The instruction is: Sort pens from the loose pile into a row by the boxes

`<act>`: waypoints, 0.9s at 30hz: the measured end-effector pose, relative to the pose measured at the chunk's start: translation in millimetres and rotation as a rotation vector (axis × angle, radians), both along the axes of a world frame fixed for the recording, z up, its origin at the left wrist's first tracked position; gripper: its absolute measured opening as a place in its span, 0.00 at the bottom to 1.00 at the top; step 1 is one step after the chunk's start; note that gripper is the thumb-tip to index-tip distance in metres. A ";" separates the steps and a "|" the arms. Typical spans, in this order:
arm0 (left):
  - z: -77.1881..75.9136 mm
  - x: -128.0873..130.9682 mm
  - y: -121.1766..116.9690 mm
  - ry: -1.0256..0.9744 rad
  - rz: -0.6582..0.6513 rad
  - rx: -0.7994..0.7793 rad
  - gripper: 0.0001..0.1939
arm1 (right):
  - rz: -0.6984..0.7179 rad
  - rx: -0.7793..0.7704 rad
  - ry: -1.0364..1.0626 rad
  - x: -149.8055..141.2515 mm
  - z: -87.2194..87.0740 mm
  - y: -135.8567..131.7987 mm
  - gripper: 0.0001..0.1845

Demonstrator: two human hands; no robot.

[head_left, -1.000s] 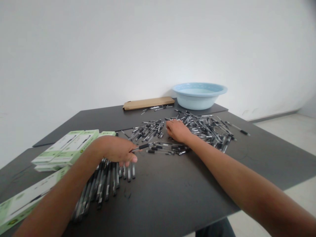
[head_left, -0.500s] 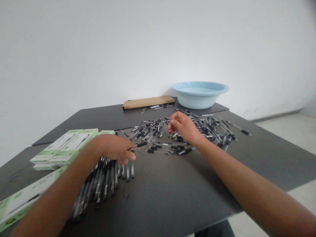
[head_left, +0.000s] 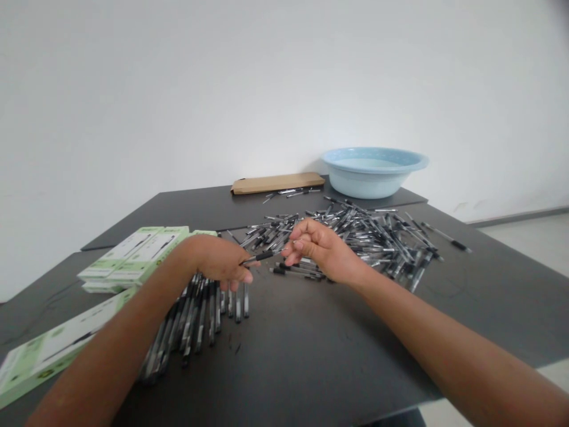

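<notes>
My left hand (head_left: 220, 256) is closed on a clear pen with a black grip (head_left: 264, 255), its point end facing right. Just off that end, my right hand (head_left: 320, 248) has thumb and fingers pinched together; whatever is between them is too small to make out. Below my left hand, many capped pens (head_left: 195, 323) lie side by side, partly hidden by the hand and forearm. Behind and to the right of my right hand spreads a loose heap of uncapped pens (head_left: 377, 234).
White and green pen boxes (head_left: 144, 255) are stacked at the left, with another box (head_left: 66, 338) nearer me. Far back lie a flat brown cardboard piece (head_left: 278, 182) and a light blue basin (head_left: 373, 178). The dark table (head_left: 302, 362) has a front edge close to me.
My right hand has moved left and down from above the heap to the end of the pen. My left hand keeps its grip on the pen. The view has shifted slightly left.
</notes>
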State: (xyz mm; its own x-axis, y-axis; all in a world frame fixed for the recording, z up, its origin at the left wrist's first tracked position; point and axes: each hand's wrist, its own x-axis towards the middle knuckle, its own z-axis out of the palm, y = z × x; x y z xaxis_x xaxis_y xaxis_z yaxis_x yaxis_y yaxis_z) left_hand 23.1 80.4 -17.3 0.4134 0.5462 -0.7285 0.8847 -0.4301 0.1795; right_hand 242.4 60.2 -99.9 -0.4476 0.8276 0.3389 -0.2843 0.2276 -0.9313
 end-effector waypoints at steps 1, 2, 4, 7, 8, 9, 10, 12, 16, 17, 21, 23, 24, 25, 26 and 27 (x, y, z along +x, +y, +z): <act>0.2 -0.2 -0.1 -0.002 0.002 -0.001 0.16 | -0.002 -0.006 -0.001 -0.7 -0.2 -0.4 0.15; 0.3 -0.5 -0.2 -0.004 0.003 -0.004 0.16 | -0.008 -0.010 -0.003 -1.6 -0.5 -1.0 0.15; 0.5 -1.1 -0.5 -0.009 -0.004 -0.005 0.16 | -0.025 -0.010 -0.012 -3.8 -1.1 -2.4 0.15; 0.9 -1.4 -1.4 -0.024 -0.006 0.004 0.16 | -0.040 0.003 -0.021 -6.6 -2.0 -4.6 0.15; 1.0 -1.3 -1.8 -0.025 -0.005 0.005 0.16 | -0.038 0.009 -0.020 -7.3 -2.3 -5.4 0.15; 1.2 -1.0 -2.2 -0.023 -0.005 0.006 0.15 | -0.035 0.013 -0.013 -8.0 -2.5 -6.2 0.15; 1.3 -0.5 -2.6 -0.019 -0.006 0.008 0.14 | -0.031 0.017 -0.003 -8.5 -2.7 -7.1 0.15; 1.2 0.4 -3.3 -0.005 -0.010 0.014 0.12 | -0.025 0.015 0.013 -9.6 -3.0 -8.9 0.15; 0.1 1.9 -4.1 0.008 -0.008 0.023 0.10 | -0.017 0.014 0.014 -11.7 -3.9 -12.2 0.15; 0.0 2.1 -4.3 0.011 -0.005 0.025 0.10 | -0.016 0.018 0.008 -12.2 -4.2 -12.9 0.15; -0.2 2.8 -5.0 0.006 -0.011 0.035 0.11 | -0.006 0.022 -0.012 -13.7 -6.4 -14.5 0.14; -0.5 3.4 -5.2 0.005 -0.023 0.037 0.11 | -0.004 0.023 -0.021 -14.5 -8.3 -14.6 0.13; -0.8 3.8 -5.3 0.009 -0.028 0.038 0.11 | -0.006 0.027 -0.027 -14.9 -9.4 -14.5 0.13; -1.1 4.1 -5.3 0.015 -0.031 0.039 0.12 | -0.009 0.032 -0.035 -15.2 -10.8 -14.4 0.12; -1.4 4.4 -5.4 0.020 -0.035 0.040 0.12 | -0.013 0.039 -0.045 -15.4 -12.1 -14.2 0.12; -1.6 4.6 -5.4 0.023 -0.039 0.040 0.12 | -0.018 0.049 -0.057 -15.5 -13.5 -14.0 0.11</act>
State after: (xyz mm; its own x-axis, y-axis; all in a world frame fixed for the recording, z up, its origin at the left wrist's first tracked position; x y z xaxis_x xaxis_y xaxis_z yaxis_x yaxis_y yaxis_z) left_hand 27.8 74.9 -18.9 0.4184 0.5588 -0.7160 0.8708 -0.4708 0.1415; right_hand 226.9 46.2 -113.4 -0.4523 0.8190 0.3531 -0.2260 0.2778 -0.9337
